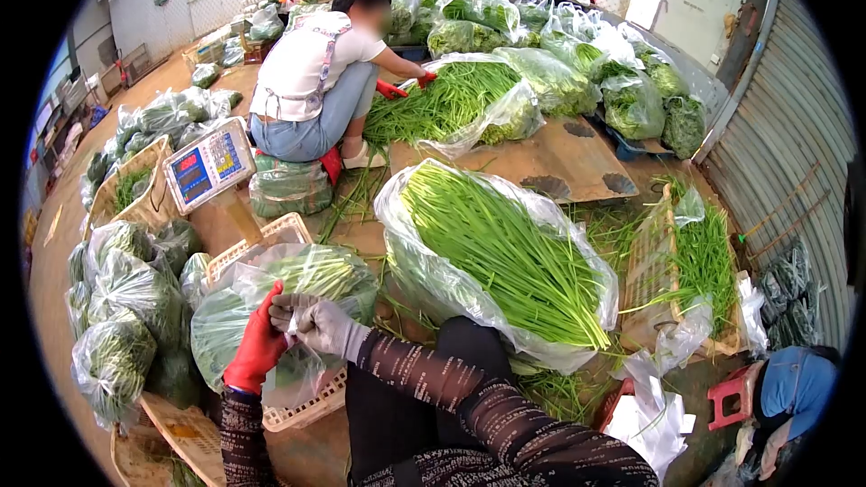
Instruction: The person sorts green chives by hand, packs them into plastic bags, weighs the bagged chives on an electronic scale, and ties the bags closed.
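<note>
Left edge: clear bags of greens point(113, 307), heaped together on the floor; a crate point(149, 188) with some greens inside stands behind them.
Scale display point(209, 165): pale frame, lit red digits, blue keypad; raised on a post beyond the worked bag.
Bag of greens point(221, 325): clear plastic, bulging, stalks showing through; sits on a pale slotted basket point(311, 412), directly under both hands.
Left hand point(256, 343): red glove; grip closed on the gathered plastic at the top of the bag of greens.
Right hand point(332, 328): grey glove, patterned sheer sleeve; grip closed on the same gathered plastic, fingers meeting those of the left hand.
Co-worker point(307, 77): low down beyond the scale display, white top, blue jeans; both red-gloved hands at a large pile of loose greens point(469, 95).
Centre: large open bag point(410, 257), clear, holding long green stalks point(505, 252) laid lengthwise; right of the bag of greens, apart from both hands.
Right: slatted basket point(651, 261), thin greens point(704, 257) in and over it.
Far right: red stool point(732, 397), low, with a person in blue denim point(798, 388) partly shown beside it.
</note>
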Motion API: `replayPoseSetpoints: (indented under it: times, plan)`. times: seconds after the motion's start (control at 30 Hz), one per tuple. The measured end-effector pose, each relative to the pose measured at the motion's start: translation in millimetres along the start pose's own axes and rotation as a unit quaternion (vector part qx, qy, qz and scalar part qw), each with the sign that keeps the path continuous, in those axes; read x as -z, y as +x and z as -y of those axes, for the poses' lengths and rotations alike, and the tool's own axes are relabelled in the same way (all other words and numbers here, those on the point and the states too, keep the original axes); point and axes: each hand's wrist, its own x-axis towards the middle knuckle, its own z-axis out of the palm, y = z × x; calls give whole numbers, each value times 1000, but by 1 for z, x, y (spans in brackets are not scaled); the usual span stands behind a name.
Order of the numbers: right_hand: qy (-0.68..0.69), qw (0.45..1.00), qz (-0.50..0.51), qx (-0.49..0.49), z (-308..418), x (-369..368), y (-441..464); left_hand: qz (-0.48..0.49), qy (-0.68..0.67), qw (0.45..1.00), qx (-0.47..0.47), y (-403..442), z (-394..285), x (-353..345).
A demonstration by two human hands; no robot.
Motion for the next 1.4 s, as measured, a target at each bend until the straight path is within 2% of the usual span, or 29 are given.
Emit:
replayPoseSetpoints:
  times: [0.07,0.1,0.13,0.2,0.23,0.27,0.33,0.37,0.43,0.47,0.5,0.53,0.57,0.6,0.63,0.67,0.7,0.73,0.77,0.83,0.87,1.0,1.07,1.13,1.2,1.27,1.33,1.37,1.4]
  plan:
    - [2,1000,-21,-7,-1,-2,-2,-54,10,998,-29,2,23,-7]
    - [0,999,-53,-4,-2,-6,-2,-94,8,996,-9,2,-2,-14]
    - [-4,996,-84,-1,0,-15,-3,-93,9,996,-7,3,4,-14]
    - [-24,995,-92,2,4,-25,-7,-186,-176,964,69,6,26,-15]
    - [-31,997,-69,-11,6,-27,-8,-207,-152,954,152,3,19,-7]
    - [-37,998,-45,-23,7,-30,-9,-236,-179,941,161,3,37,-2]
    - [-33,998,-28,-39,6,-32,-13,-333,-356,870,73,3,30,-9]
    - [-96,994,-42,-33,4,-32,-15,-334,-355,870,74,5,37,-8]
    - [-194,980,-25,-22,-4,-22,-14,-426,-370,823,66,12,57,-4]
    - [-194,980,-24,-25,-8,-12,-15,-429,-369,822,65,15,62,-4]
    - [-223,974,-27,-4,-9,-9,-18,-447,-215,863,98,21,59,-4]
    - [-251,967,-27,12,-12,-11,-21,-458,-55,878,132,24,46,-3]
    - [-299,950,-84,27,-14,-11,-23,-443,36,888,117,25,33,-7]
    - [-346,928,-133,34,-15,-16,-26,-438,106,885,118,29,49,-4]
    - [-409,900,-141,43,-13,-11,-29,-439,156,877,112,31,52,-6]
    - [-338,925,-172,28,-11,-24,-35,-441,76,885,129,33,62,-7]
    - [-328,930,-166,15,-10,-18,-37,-435,13,885,166,35,74,-3]
    - [-347,916,-199,40,-15,-13,-35,-401,26,890,217,35,72,5]
    - [-369,909,-194,27,-14,-23,-40,-360,-80,905,211,34,88,14]
    - [-405,892,-196,43,-18,-18,-41,-303,-86,907,281,31,57,23]
    - [-428,882,-190,63,-21,-17,-41,-309,-133,902,270,31,64,23]
    - [-445,873,-183,76,-27,-34,-47,-332,-170,888,269,35,66,21]
    - [-471,860,-160,109,-27,-25,-55,-354,-190,887,227,33,64,18]
    - [-475,857,-140,141,-26,2,-78,-264,-153,933,191,21,49,26]
    - [-487,829,-191,196,-9,-4,-109,-138,-258,953,76,4,53,35]
    - [-496,820,-248,144,28,-15,-143,-70,-240,962,110,-14,19,48]
    - [-486,794,-320,177,52,-12,-165,-169,17,982,79,-22,4,49]
    - [-485,785,-334,192,63,-5,-174,-263,79,961,31,-20,-1,41]
    - [-486,775,-346,207,72,5,-181,-299,41,953,21,-18,-28,34]
